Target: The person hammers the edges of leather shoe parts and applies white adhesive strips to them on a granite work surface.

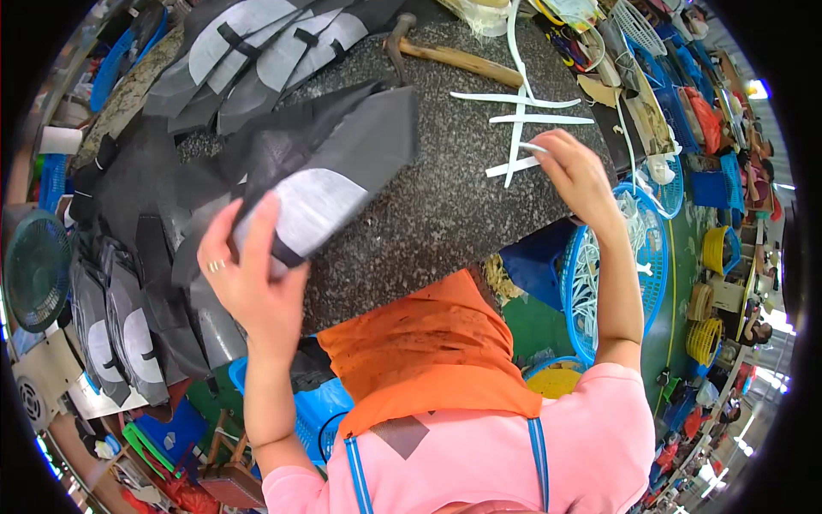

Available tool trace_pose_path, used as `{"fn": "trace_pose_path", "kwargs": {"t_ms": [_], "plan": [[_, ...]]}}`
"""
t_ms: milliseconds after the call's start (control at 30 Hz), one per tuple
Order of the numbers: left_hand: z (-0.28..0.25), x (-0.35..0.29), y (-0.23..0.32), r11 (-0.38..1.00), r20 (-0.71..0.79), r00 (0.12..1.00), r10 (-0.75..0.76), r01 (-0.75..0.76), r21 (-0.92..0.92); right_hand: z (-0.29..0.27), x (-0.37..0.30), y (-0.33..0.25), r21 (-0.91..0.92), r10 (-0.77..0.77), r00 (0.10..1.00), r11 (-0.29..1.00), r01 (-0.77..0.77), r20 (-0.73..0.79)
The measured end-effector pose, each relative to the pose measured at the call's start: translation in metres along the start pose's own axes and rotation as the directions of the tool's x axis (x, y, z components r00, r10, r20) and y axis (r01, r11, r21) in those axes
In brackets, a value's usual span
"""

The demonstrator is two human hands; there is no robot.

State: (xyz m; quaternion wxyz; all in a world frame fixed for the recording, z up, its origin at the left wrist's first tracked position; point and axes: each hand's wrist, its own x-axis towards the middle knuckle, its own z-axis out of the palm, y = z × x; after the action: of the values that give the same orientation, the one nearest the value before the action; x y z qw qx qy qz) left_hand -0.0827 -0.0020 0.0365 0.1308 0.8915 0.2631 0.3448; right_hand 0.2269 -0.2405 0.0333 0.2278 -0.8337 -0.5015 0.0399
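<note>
My left hand (261, 270) grips a black fabric piece (377, 150) with a pale grey half-oval patch and a short black tab. It is held at a tilt over the speckled dark worktop (411, 231); I cannot tell whether it is one layer or several. To the right, my right hand (580, 176) is closed in a pinch on the end of a small white strip (533, 147). More white strips (518, 101) lie crossed on the worktop just beyond that hand. The pinched strip's other end is hidden behind my fingers.
A wooden-handled hammer (462, 62) lies at the far middle. Similar black pieces (248, 51) overlap at far left, and others (128, 334) hang at the left edge. Right of the worktop stands a blue basket (652, 287) of white strips. A green fan (36, 270) is far left.
</note>
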Motion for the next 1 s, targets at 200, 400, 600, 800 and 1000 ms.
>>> {"fn": "trace_pose_path", "kwargs": {"t_ms": [200,400,600,800,1000], "plan": [[0.011,-0.067,0.04,0.999,0.468,0.882,0.051,-0.05,-0.015,-0.02,-0.012,-0.052,0.183,0.135,0.911,0.958,-0.22,0.39],[-0.011,-0.079,0.054,0.667,0.404,0.906,-0.125,0.379,-0.642,0.021,-0.019,-0.131,0.61,-0.376,0.831,0.79,0.057,0.409],[-0.038,-0.094,0.033,0.587,0.286,0.795,-0.534,0.593,-0.551,0.058,-0.004,-0.167,0.577,-0.386,0.842,0.809,0.112,0.377],[-0.019,-0.087,-0.01,0.89,0.143,0.892,-0.43,0.445,-0.1,0.07,0.011,-0.17,0.48,-0.35,0.857,0.866,0.142,0.378],[-0.033,-0.071,-0.026,0.908,0.128,0.923,-0.363,0.319,0.274,0.068,0.016,-0.17,0.401,-0.247,0.822,0.916,0.025,0.513]]}}
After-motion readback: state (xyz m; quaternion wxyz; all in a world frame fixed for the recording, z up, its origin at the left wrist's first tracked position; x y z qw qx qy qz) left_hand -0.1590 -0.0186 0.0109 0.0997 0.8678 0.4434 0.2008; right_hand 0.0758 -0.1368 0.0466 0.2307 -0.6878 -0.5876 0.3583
